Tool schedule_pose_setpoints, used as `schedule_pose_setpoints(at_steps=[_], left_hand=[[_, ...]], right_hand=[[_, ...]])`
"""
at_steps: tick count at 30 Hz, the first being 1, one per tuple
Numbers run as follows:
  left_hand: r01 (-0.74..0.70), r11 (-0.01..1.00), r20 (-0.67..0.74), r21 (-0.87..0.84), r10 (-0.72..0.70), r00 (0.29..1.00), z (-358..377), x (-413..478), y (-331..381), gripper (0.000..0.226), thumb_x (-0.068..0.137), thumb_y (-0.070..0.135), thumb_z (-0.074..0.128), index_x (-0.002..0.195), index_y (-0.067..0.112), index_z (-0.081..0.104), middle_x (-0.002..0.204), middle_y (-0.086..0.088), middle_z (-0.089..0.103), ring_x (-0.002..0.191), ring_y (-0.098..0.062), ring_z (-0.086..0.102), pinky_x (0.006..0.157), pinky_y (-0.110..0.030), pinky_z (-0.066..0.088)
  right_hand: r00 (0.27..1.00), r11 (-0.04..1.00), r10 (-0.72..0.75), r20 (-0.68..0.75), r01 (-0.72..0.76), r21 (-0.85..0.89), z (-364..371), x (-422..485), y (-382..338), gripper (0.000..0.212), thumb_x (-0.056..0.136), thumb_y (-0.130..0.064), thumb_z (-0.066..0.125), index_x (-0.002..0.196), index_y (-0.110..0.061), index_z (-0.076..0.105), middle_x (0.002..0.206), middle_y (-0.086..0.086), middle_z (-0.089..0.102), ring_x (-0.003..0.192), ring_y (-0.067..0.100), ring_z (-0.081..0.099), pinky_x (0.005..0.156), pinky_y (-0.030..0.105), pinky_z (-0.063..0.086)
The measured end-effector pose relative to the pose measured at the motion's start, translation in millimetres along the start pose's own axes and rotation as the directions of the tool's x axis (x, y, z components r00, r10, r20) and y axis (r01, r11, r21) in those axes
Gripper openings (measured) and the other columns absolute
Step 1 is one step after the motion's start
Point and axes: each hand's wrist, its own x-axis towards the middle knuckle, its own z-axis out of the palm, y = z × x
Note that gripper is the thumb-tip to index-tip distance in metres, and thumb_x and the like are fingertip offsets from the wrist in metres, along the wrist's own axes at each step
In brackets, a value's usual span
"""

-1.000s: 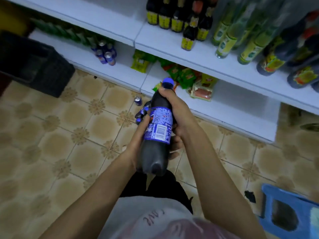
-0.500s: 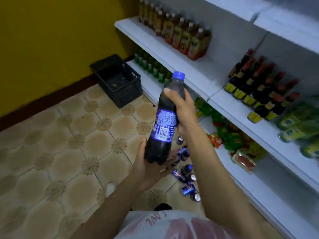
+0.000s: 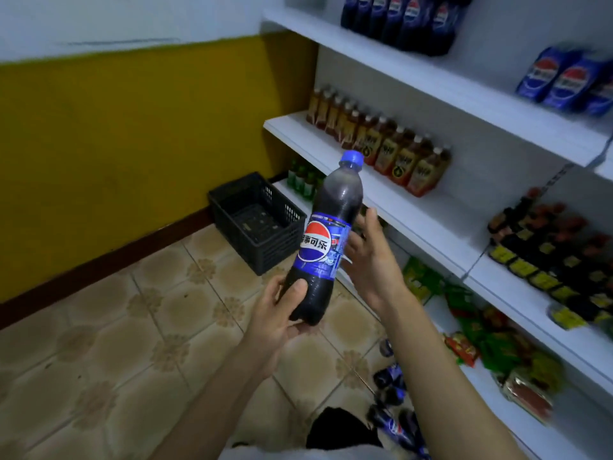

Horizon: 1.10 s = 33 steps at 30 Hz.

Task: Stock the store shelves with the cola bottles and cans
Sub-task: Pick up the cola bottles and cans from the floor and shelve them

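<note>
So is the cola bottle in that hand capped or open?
Capped: the blue cap sits on the neck of the cola bottle, which the left hand grips at its base. Whether the seal is intact, cannot tell.

cola bottle [image 3: 326, 240]: blue cap, tilted right, mid-air | cola cans [image 3: 388, 378]: on floor [image 3: 132, 327] | shelved colas [image 3: 398, 18]: top shelf [image 3: 431, 81]

A mustard-yellow wall [image 3: 116, 144] with a white band [image 3: 132, 18] above and a dark brown skirting [image 3: 99, 263] at its foot runs along the far left, beige flower-patterned floor tiles [image 3: 116, 343] spread below, a black plastic crate [image 3: 275, 250] sits in the far corner, and white shelves [image 3: 431, 224] climb the right side.
</note>
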Motion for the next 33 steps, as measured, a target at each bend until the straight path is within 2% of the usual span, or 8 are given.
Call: schedule_pose_setpoints(at_steps=[3,7,12,18,21,25,29,33], left_hand=[[-0.169,0.973,-0.021,0.156,0.174,0.985,-15,30,31,0.042,0.066,0.034,0.073,0.103,0.019,0.059,0.095,0.004,0.07,0.084,-0.015,0.069,0.063,-0.031,0.057],[-0.331,0.902,0.044,0.276,0.332,0.942,-22,77,66,0.047,0.068,0.023,0.075,0.11,0.014,0.056,0.1,0.0,0.07,0.09,-0.015,0.069,0.067,-0.026,0.055],[-0.415,0.865,0.078,0.28,0.411,0.908,-25,154,109,0.046,0.07,0.017,0.075,0.112,0.017,0.056,0.103,0.003,0.068,0.094,-0.009,0.068,0.068,-0.018,0.054],[-0.449,0.829,0.093,0.333,0.445,0.89,-11,258,158,0.051,0.065,0.021,0.081,0.109,0.016,0.055,0.103,0.0,0.065,0.089,-0.004,0.067,0.065,-0.017,0.054],[-0.454,0.83,0.106,0.325,0.445,0.889,3,305,174,0.052,0.061,0.022,0.076,0.107,0.018,0.054,0.104,0.0,0.064,0.088,-0.003,0.067,0.064,-0.016,0.053],[-0.442,0.853,0.144,0.276,0.418,0.897,24,356,183,0.054,0.066,0.02,0.084,0.111,0.017,0.054,0.105,-0.003,0.066,0.091,-0.01,0.068,0.066,-0.019,0.054],[-0.441,0.871,0.228,0.218,0.394,0.89,59,414,193,0.055,0.066,0.018,0.083,0.112,0.019,0.052,0.106,-0.002,0.065,0.094,-0.012,0.068,0.066,-0.019,0.055],[-0.443,0.877,0.351,0.188,0.361,0.864,102,488,208,0.066,0.061,0.041,0.081,0.116,0.034,0.047,0.102,0.016,0.066,0.095,-0.006,0.067,0.066,-0.018,0.054]], right_hand=[[0.997,0.997,-0.041,-0.061,0.036,-0.068,31,24,3,0.089,0.063,-0.066,0.068,0.134,-0.017,0.05,0.123,0.008,0.066,0.109,0.022,0.065,0.094,0.04,0.052],[0.987,0.991,-0.116,-0.109,0.107,-0.086,47,73,-2,0.054,0.077,-0.042,0.072,0.125,-0.02,0.057,0.113,0.004,0.071,0.102,0.022,0.069,0.088,0.041,0.055],[0.993,0.985,-0.108,-0.044,0.101,-0.138,44,151,-23,0.051,0.08,-0.051,0.068,0.124,-0.029,0.056,0.113,0.001,0.071,0.101,0.023,0.069,0.073,0.033,0.058],[0.996,0.989,-0.089,0.012,0.089,-0.119,43,255,-59,0.052,0.072,-0.058,0.074,0.117,-0.035,0.061,0.113,0.003,0.071,0.1,0.023,0.07,0.072,0.033,0.057],[0.996,0.988,-0.08,0.028,0.083,-0.128,36,299,-78,0.063,0.068,-0.055,0.078,0.123,-0.032,0.056,0.115,0.002,0.07,0.101,0.023,0.069,0.073,0.033,0.057],[0.992,0.985,-0.114,-0.045,0.107,-0.135,24,340,-99,0.07,0.063,-0.041,0.085,0.124,-0.029,0.052,0.11,-0.004,0.071,0.099,0.018,0.07,0.071,0.031,0.058],[0.972,0.969,-0.181,-0.146,0.152,-0.193,2,379,-134,0.073,0.056,-0.042,0.087,0.12,-0.03,0.055,0.107,-0.006,0.072,0.094,0.015,0.071,0.067,0.029,0.057],[0.929,0.932,-0.291,-0.229,0.222,-0.286,-26,431,-181,0.07,0.057,-0.038,0.087,0.119,-0.026,0.058,0.108,-0.001,0.072,0.095,0.02,0.071,0.069,0.033,0.058]])
